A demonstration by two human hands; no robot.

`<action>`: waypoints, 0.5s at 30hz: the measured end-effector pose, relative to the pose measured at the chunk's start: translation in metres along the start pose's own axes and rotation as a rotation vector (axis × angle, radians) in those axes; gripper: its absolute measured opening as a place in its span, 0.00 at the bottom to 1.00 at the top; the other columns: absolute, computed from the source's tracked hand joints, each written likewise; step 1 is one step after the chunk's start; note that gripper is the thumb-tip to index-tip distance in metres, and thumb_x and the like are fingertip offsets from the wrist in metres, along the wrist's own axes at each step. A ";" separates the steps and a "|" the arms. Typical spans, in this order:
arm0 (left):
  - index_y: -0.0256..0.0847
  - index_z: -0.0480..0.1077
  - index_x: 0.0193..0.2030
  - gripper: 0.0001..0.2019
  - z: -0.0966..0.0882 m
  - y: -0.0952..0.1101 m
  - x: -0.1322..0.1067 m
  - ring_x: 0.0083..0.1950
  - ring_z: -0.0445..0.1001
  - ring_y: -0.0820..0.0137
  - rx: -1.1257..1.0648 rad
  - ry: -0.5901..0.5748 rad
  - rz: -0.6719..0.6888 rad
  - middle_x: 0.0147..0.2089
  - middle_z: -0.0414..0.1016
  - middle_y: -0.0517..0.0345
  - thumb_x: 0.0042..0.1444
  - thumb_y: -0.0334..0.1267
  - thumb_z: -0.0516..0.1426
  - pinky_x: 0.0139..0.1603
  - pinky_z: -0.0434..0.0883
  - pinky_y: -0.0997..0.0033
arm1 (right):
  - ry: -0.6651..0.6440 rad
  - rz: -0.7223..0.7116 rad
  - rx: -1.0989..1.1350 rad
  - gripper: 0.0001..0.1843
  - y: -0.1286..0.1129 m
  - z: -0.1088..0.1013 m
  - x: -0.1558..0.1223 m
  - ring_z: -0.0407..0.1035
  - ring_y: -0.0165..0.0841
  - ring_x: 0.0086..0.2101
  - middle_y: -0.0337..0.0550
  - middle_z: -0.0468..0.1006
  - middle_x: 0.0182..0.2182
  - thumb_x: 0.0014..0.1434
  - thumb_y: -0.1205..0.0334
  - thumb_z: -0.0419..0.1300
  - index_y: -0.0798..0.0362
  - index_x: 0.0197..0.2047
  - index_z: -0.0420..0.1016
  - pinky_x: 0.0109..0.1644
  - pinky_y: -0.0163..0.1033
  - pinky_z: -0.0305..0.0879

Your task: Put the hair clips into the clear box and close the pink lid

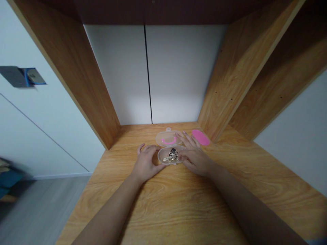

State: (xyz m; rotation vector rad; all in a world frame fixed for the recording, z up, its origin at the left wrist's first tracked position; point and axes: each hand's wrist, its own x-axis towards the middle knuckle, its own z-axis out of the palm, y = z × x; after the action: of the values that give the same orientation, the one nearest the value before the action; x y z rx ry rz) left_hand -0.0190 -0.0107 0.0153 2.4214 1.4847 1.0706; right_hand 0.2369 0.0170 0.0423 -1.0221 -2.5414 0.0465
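Note:
A clear plastic case [160, 157] lies open on the wooden surface, its lid [160, 139] folded back and carrying a pink handle [169, 142]. Inside the case is a small heap of metal pieces [171, 156], apparently keys or clips, with a small black item [173, 151] among them. My left hand [147, 160] curves round the case's left end, thumb at the front and fingers behind. My right hand [194, 154] is over the right end, thumb and index finger pinched together at the contents, other fingers spread above the lid. What the pinch holds is hidden.
A pink oval piece [200, 137] lies flat at the back right, near the upright wooden panel [224, 92]. Another wooden panel [76, 78] bounds the left side, and a white back wall [176, 75] stands behind. An open wall socket box [30, 76] is at far left.

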 end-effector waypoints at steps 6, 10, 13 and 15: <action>0.48 0.70 0.54 0.26 -0.001 0.000 -0.001 0.56 0.73 0.54 0.009 -0.002 0.014 0.53 0.79 0.54 0.50 0.54 0.66 0.68 0.51 0.41 | -0.019 0.017 0.071 0.11 0.002 0.001 0.000 0.29 0.48 0.73 0.35 0.41 0.75 0.56 0.69 0.55 0.50 0.34 0.79 0.71 0.67 0.33; 0.48 0.70 0.53 0.26 0.000 0.000 -0.001 0.56 0.73 0.53 0.012 0.004 0.008 0.52 0.79 0.53 0.50 0.54 0.66 0.68 0.51 0.41 | -0.032 0.004 0.156 0.09 0.001 -0.005 -0.001 0.31 0.49 0.72 0.34 0.39 0.75 0.54 0.68 0.57 0.50 0.35 0.78 0.71 0.67 0.33; 0.48 0.70 0.53 0.26 -0.001 0.001 0.000 0.56 0.74 0.53 0.008 -0.006 0.001 0.52 0.79 0.53 0.50 0.54 0.66 0.68 0.51 0.41 | -0.024 0.009 0.221 0.05 -0.002 -0.008 -0.002 0.33 0.51 0.72 0.38 0.41 0.75 0.54 0.66 0.61 0.51 0.35 0.78 0.71 0.68 0.32; 0.49 0.70 0.53 0.26 -0.001 0.000 0.000 0.55 0.74 0.53 0.003 -0.008 0.001 0.51 0.79 0.54 0.50 0.54 0.67 0.68 0.51 0.41 | -0.016 0.021 0.258 0.03 -0.003 -0.008 -0.002 0.34 0.51 0.72 0.40 0.43 0.75 0.55 0.64 0.63 0.51 0.35 0.77 0.71 0.67 0.32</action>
State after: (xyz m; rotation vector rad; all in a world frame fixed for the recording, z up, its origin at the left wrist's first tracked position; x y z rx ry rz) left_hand -0.0195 -0.0114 0.0161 2.4257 1.4836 1.0578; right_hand 0.2390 0.0126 0.0497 -0.9488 -2.4580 0.3789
